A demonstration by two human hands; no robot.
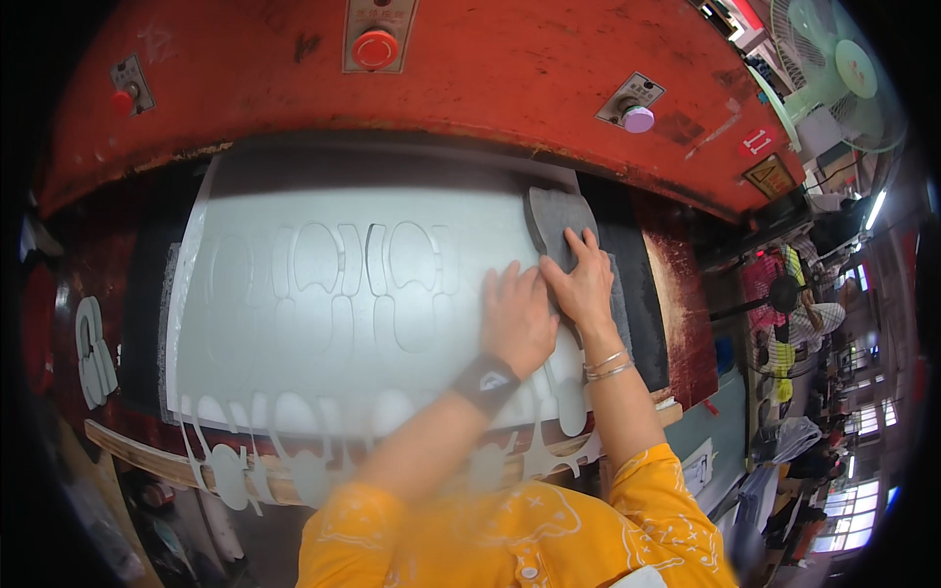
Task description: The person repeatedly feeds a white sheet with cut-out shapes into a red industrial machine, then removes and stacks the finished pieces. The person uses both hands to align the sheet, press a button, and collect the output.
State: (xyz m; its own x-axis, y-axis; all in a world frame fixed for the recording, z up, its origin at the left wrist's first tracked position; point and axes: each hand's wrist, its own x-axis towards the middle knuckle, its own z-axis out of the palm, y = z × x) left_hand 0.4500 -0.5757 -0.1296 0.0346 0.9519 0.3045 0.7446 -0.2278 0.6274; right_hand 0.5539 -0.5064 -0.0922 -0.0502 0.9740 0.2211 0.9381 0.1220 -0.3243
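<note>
A large pale white-green sheet [255, 367] lies on the press bed, with several curved, sole-like outlines cut or pressed into it. Toward its right side stands a dark grey slab [551, 211] with a rounded outline. My right hand [583, 286] lies on this slab, fingers spread and thumb out to the left. Just beside it, my left hand [520, 318] is stretched over the sheet, slightly blurred, its fingertips close to the slab's left edge. Part of the slab is hidden beneath my hands.
The red press head [274, 78] spans the far side, with a red push button [375, 49] and a pale purple knob [638, 120]. Cut-out scrap [230, 470] hangs over the wooden front rail [137, 446]. Loose pale pieces [95, 358] lie at left. A green fan [853, 73] stands far right.
</note>
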